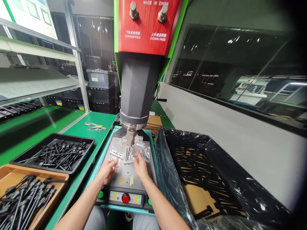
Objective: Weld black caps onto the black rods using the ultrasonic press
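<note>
Clear crinkled plastic film [144, 150] is spread over the grey machine plate [120, 180], around the foot of the metal welding horn [130, 138]. My left hand [107, 172] is closed, thumb against fingers, at the near left edge of the film. To the right of the horn, my right hand [140, 164] has its fingers stretched toward the film and the small metal fixture [128, 161]; nothing shows in its grasp. A silvery metal bar [116, 154] lies left of the horn, partly under the film. Glare hides what the film covers.
A black tray [92, 143] and an orange tray [63, 181] of black rod-like parts stand at left. Hex keys [96, 127] lie behind them. At right is a box lined with black plastic [168, 159], holding dark parts. A red button [125, 198] sits up front.
</note>
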`<state>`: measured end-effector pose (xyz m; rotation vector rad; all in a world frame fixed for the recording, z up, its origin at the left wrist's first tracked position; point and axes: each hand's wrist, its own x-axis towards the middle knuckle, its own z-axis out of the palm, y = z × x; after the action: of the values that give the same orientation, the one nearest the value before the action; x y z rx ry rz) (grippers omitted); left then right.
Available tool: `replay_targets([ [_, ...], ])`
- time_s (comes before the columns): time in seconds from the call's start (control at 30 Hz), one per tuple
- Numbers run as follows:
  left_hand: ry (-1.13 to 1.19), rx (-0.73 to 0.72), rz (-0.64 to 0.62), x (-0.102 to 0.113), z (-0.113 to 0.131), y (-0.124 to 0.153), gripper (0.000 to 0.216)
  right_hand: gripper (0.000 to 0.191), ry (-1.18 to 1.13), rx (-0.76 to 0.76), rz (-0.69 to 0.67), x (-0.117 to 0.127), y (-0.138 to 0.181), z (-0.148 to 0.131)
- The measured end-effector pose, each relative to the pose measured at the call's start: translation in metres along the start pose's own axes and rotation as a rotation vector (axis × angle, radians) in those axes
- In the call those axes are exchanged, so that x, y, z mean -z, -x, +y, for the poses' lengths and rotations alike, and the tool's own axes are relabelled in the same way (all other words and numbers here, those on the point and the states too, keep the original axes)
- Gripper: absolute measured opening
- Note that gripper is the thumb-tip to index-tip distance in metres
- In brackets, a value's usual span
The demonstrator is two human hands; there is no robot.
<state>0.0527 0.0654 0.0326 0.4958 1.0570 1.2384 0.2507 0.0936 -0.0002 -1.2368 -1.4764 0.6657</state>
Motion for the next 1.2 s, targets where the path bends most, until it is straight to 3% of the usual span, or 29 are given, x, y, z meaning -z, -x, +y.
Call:
replay_targets([
  [0.13, -0.023, -0.085, -0.074, -0.010, 0.017, 0.013, 0.040, 0.049, 0.062, 0.108, 0.066, -0.005, -0.030, -0.017],
  [0.37, -0.059, -0.140, -0.112, -0.018, 0.033, 0.016, 0.050, 0.029, 0.057, 0.129, -0.016, -0.011, -0.077, -0.035],
  [0.57, -0.040, -0.162, -0.067, -0.020, 0.037, 0.015, 0.053, 0.019, -0.012, 0.111, 0.003, -0.003, -0.087, -0.051],
  [0.7, -0.061, -0.169, -0.021, -0.020, 0.035, 0.014, 0.055, 0.025, -0.080, 0.038, 0.017, 0.008, -0.054, -0.057],
  [0.83, -0.137, -0.169, 0.002, -0.013, 0.026, 0.009, 0.056, 0.028, -0.200, -0.066, -0.076, 0.017, 0.010, -0.055],
  [1.0, -0.264, -0.086, 0.051, 0.005, 0.011, 0.010, 0.052, 0.041, -0.750, -0.463, -0.266, 0.028, 0.072, -0.062],
  [1.13, -0.377, -0.076, 0.192, 0.018, -0.002, 0.042, 0.055, 0.044, -0.850, -0.490, -0.221, 0.036, 0.080, -0.076],
  [1.2, -0.430, -0.059, 0.049, 0.020, -0.007, 0.071, 0.050, 0.044, -0.839, -0.469, -0.224, 0.034, 0.079, -0.083],
])
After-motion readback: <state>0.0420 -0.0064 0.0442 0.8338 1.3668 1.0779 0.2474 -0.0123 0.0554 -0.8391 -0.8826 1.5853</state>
